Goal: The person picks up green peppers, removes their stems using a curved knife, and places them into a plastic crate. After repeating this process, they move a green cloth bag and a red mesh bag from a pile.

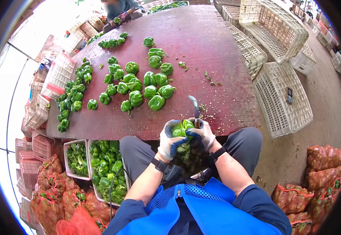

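A green bell pepper [181,131] is held between my gloved hands above my lap, at the near edge of the table. My left hand [168,140] is closed around its left side. In my right hand [205,135] is a small knife [194,105] with a curved blade and a wooden handle; the blade points up and away from me. That hand's fingers also touch the pepper's right side. Beyond my hands, a loose group of green bell peppers [156,102] lies on the table. More peppers, partly hidden, show below my hands.
The dark red table [213,43] carries seeds and scraps on its right, and a pepper pile [73,94] on its left. Pepper-filled crates [89,160] stand at my left. Plastic crates [282,102], one with a phone [289,95], and mesh sacks [292,199] are right. Another person [128,8] sits opposite.
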### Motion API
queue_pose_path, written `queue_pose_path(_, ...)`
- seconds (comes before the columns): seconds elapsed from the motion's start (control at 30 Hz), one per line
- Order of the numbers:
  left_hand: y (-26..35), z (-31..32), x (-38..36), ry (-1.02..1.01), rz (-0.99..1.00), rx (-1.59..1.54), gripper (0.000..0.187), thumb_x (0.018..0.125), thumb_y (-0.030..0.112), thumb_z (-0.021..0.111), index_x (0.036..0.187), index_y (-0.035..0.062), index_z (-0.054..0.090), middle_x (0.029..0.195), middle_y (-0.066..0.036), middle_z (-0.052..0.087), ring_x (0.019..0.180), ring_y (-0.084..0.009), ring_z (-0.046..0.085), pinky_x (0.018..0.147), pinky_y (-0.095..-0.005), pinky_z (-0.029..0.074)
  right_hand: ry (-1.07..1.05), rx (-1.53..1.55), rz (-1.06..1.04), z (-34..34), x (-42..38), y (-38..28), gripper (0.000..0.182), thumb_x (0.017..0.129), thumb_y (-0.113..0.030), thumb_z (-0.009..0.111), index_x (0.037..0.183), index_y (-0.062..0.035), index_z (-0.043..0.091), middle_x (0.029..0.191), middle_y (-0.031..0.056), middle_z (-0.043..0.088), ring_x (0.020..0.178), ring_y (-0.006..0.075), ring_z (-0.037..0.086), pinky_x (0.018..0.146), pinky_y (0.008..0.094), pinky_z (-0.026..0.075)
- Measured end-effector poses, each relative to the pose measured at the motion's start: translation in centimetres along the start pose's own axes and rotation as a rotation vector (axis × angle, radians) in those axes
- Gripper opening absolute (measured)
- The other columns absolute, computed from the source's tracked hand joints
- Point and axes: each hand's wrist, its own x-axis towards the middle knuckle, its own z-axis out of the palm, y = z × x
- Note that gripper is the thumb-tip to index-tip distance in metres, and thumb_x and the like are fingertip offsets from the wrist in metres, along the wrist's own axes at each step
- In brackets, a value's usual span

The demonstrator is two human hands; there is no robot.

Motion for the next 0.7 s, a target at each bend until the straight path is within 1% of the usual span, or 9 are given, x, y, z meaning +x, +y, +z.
queue_pose_path(0.1, 0.2, -0.1, 0.0, 0.016, -0.030, -0.129, 0.066, 0.064, -0.010, 0.075, 0.125, 0.0009, 0.052, 0.115, -0.009, 0.061, 0.104, -0.0203, 0.061, 0.092, -0.0334, 0.051, 0.032, 0.024, 0.044, 0.4, 0.4, 1.1, 0.047, 0.076, -0.014, 0.081, 0.118, -0.0031, 0.064, 0.102, 0.0030, 0.068, 0.088, 0.0118, 0.064, 0.079, 0.0291, 0.054)
queue_pose_path(0.17, 0.0, -0.4, 0.1, -0.011, 0.040, -0.017, 0.068, 0.064, -0.007, 0.077, 0.127, 0.0002, 0.051, 0.116, -0.010, 0.060, 0.106, -0.0199, 0.060, 0.094, -0.0332, 0.050, 0.081, -0.016, 0.101, 0.9, 0.1, 0.9, 0.047, 0.077, -0.016, 0.081, 0.119, -0.0044, 0.064, 0.102, 0.0024, 0.068, 0.086, 0.0109, 0.064, 0.074, 0.0276, 0.054)
queue_pose_path(0.23, -1.1, -1.2, 0.5, 0.008, 0.070, 0.087, 0.070, 0.063, -0.004, 0.079, 0.127, 0.0007, 0.051, 0.119, -0.010, 0.059, 0.108, -0.0200, 0.060, 0.096, -0.0333, 0.049, 0.084, 0.072, 0.144, 0.9, 0.2, 1.4, 0.046, 0.079, -0.018, 0.081, 0.120, -0.0055, 0.064, 0.099, 0.0012, 0.068, 0.082, 0.0096, 0.063, 0.069, 0.0263, 0.053)
queue_pose_path(0.3, -1.4, -1.2, 1.0, 0.003, 0.353, 0.293, 0.071, 0.062, -0.004, 0.080, 0.126, 0.0014, 0.051, 0.121, -0.009, 0.058, 0.109, -0.0200, 0.059, 0.098, -0.0333, 0.048, 0.087, 0.088, 0.133, -0.1, 0.7, 3.5, 0.044, 0.081, -0.019, 0.079, 0.120, -0.0064, 0.064, 0.096, 0.0006, 0.068, 0.079, 0.0087, 0.062, 0.067, 0.0254, 0.052)
queue_pose_path(0.37, -1.2, -0.9, 1.0, -0.012, 0.336, 0.265, 0.068, 0.061, -0.005, 0.080, 0.123, 0.0023, 0.053, 0.124, -0.009, 0.057, 0.112, -0.0207, 0.059, 0.099, -0.0343, 0.048, 0.067, 0.159, 0.174, -0.2, 0.6, 3.6, 0.039, 0.084, -0.012, 0.074, 0.120, -0.0022, 0.062, 0.101, 0.0029, 0.068, 0.085, 0.0112, 0.064, 0.075, 0.0281, 0.054)
queue_pose_path(0.43, -0.1, 0.0, 0.5, -0.003, 0.132, 0.021, 0.064, 0.061, -0.008, 0.078, 0.120, 0.0032, 0.054, 0.124, -0.008, 0.056, 0.113, -0.0210, 0.058, 0.099, -0.0346, 0.048, 0.045, 0.110, 0.093, 0.6, -0.1, 1.4, 0.037, 0.084, -0.013, 0.074, 0.117, -0.0018, 0.063, 0.101, 0.0034, 0.068, 0.085, 0.0114, 0.064, 0.075, 0.0285, 0.054)
queue_pose_path(0.47, -0.6, -0.3, 0.5, -0.003, 0.121, 0.012, 0.063, 0.062, -0.013, 0.074, 0.119, 0.0048, 0.055, 0.126, -0.008, 0.056, 0.114, -0.0227, 0.058, 0.099, -0.0358, 0.049, 0.028, 0.169, 0.090, 0.9, -0.4, 0.8, 0.038, 0.083, -0.013, 0.074, 0.117, -0.0015, 0.062, 0.102, 0.0036, 0.068, 0.085, 0.0116, 0.065, 0.075, 0.0285, 0.054)
queue_pose_path(0.6, -0.7, 0.2, 0.3, 0.018, 0.065, -0.124, 0.063, 0.063, -0.012, 0.074, 0.121, 0.0036, 0.054, 0.121, -0.008, 0.058, 0.113, -0.0217, 0.059, 0.098, -0.0343, 0.049, 0.015, 0.296, 0.045, 1.1, 0.0, 1.6, 0.042, 0.082, -0.016, 0.076, 0.120, -0.0021, 0.063, 0.100, 0.0042, 0.070, 0.084, 0.0100, 0.065, 0.074, 0.0269, 0.055)
queue_pose_path(0.7, -1.0, 0.5, 0.4, -0.007, 0.121, -0.260, 0.063, 0.064, -0.013, 0.074, 0.121, 0.0049, 0.054, 0.121, -0.009, 0.058, 0.113, -0.0221, 0.059, 0.098, -0.0347, 0.050, 0.014, 0.340, 0.081, 0.8, 0.0, 1.9, 0.043, 0.080, -0.014, 0.076, 0.120, -0.0024, 0.063, 0.101, 0.0047, 0.070, 0.085, 0.0110, 0.066, 0.077, 0.0274, 0.055)
